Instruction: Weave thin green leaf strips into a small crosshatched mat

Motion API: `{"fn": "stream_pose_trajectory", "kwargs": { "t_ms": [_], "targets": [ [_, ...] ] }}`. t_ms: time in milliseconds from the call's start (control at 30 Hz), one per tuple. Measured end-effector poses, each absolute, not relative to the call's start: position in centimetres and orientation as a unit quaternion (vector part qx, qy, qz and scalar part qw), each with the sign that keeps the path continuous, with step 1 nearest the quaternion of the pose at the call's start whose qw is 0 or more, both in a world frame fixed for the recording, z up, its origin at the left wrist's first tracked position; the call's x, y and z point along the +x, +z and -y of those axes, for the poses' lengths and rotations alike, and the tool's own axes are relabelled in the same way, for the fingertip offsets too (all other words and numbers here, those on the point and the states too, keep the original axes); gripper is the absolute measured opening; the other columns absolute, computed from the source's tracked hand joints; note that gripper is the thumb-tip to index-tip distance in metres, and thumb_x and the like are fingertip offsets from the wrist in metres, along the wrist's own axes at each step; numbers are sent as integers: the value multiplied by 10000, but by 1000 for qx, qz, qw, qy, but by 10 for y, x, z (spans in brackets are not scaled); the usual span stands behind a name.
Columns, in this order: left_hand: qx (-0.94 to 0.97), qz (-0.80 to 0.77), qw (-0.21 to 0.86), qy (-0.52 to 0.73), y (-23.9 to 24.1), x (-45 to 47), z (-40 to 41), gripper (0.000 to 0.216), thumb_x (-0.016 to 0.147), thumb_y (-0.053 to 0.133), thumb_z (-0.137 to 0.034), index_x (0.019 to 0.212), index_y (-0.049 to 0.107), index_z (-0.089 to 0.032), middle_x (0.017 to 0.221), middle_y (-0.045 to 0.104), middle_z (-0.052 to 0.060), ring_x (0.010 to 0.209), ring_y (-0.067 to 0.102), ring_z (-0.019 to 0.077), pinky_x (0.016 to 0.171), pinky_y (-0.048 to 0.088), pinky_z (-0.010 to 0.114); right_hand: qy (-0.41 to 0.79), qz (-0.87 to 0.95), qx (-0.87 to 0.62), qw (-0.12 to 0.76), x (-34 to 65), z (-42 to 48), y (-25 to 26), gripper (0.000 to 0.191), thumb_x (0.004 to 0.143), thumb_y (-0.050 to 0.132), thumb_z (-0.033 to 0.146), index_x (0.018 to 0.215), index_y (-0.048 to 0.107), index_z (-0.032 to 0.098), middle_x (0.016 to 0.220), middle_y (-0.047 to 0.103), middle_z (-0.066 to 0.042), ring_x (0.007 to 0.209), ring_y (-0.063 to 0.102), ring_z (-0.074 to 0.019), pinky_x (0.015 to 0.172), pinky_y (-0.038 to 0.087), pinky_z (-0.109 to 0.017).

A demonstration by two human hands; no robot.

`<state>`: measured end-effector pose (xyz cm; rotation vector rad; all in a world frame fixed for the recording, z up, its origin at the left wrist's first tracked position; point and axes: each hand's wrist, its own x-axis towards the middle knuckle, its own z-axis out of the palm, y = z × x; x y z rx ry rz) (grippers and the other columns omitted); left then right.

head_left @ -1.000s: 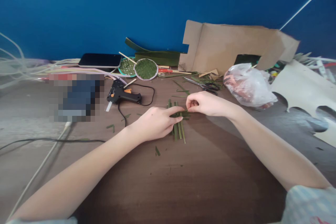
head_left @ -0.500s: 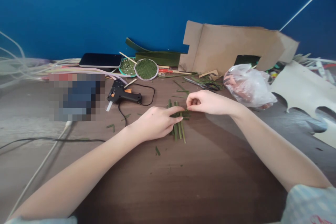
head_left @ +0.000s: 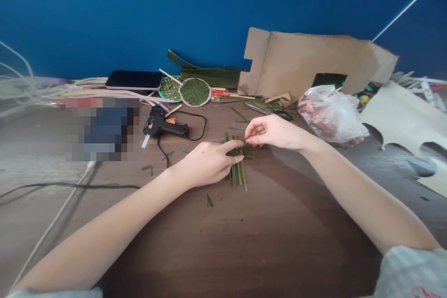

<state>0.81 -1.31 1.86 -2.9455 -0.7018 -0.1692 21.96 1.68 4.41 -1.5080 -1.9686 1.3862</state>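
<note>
Several narrow green leaf strips lie side by side on the brown table, with shorter strips crossing them in a small weave. My left hand holds this weave down, its index finger and thumb stretched over the strips and the other fingers curled beneath the palm. At the weave's upper right edge, my right hand pinches the end of a thin leaf strip, mostly hidden by the fingertips. Both hands nearly meet over the strips.
A black glue gun with its cord lies left of my hands. Behind are round woven pieces, scissors and a cardboard sheet. A plastic bag stands right; a phone lies back left.
My right hand has shifted slightly left and up, its fingers now a little more lifted and spread. My left hand stays on the strips.
</note>
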Motion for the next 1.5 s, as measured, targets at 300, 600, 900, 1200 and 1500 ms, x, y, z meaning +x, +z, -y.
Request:
{"fn": "stream_pose_trajectory", "kwargs": {
  "t_ms": [300, 600, 900, 1200, 1500],
  "targets": [
    [-969, 231, 63, -61, 17, 8, 12, 367, 859, 395, -209, 1169, 586, -247, 1302, 489, 53, 729, 631, 113, 554, 456, 226, 542, 631, -526, 175, 221, -17, 42, 99, 668, 670, 187, 712, 591, 147, 621, 634, -16, 545, 562, -94, 515, 457, -232],
    [-969, 238, 50, -49, 19, 9, 13, 381, 833, 427, -206, 1179, 581, -243, 1279, 476, 91, 767, 627, 130, 589, 478, 228, 565, 643, -483, 183, 227, -20, 44, 150, 700, 656, 257, 796, 638, 142, 747, 681, -50, 690, 624, -133, 672, 509, -289],
    [-968, 244, 33, -36, 17, 8, 11, 395, 835, 417, -208, 1198, 567, -250, 1294, 446, 121, 813, 637, 169, 641, 510, 279, 456, 737, -454, 206, 220, -15, 40, 149, 691, 640, 294, 774, 613, 173, 757, 650, -13, 690, 594, -132, 655, 466, -281],
    [-968, 247, 26, -38, 17, 8, 12, 384, 831, 437, -210, 1188, 574, -247, 1292, 440, 116, 792, 633, 147, 640, 506, 255, 391, 771, -460, 201, 220, -14, 39, 80, 692, 599, 250, 688, 573, 175, 709, 626, -4, 634, 550, -126, 613, 430, -270],
    [-968, 247, 7, -41, 18, 8, 11, 383, 837, 426, -189, 1188, 571, -238, 1297, 426, 124, 897, 629, 178, 683, 519, 270, 379, 770, -466, 218, 220, -15, 34, 21, 675, 572, 192, 681, 552, 188, 712, 617, 0, 639, 546, -131, 629, 432, -278]
  ]
}}
